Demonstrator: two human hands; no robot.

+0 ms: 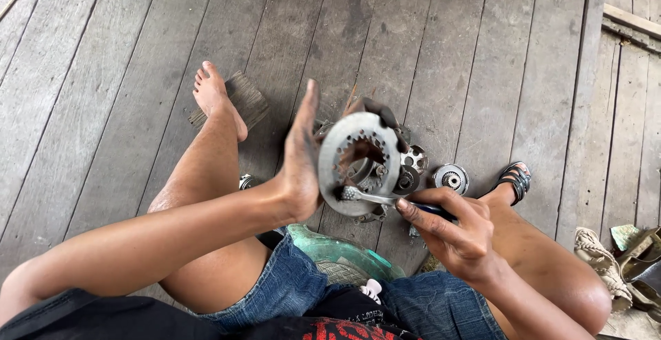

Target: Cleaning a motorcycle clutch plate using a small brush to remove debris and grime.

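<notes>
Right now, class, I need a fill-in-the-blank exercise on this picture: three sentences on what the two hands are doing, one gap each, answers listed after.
1. The left hand holds up a flat metal ring with ______ around its inner edge.
2. The right hand scrubs the ring with a ______.
3. The person sits on a floor made of ______ planks.

Missing words: teeth; toothbrush; wooden

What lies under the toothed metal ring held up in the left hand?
Below the metal ring, dark metal parts sit on the plank floor, with a round gear-like part beside them. The ring and left hand cover the rest. The right hand brushes the ring's rim.
</notes>
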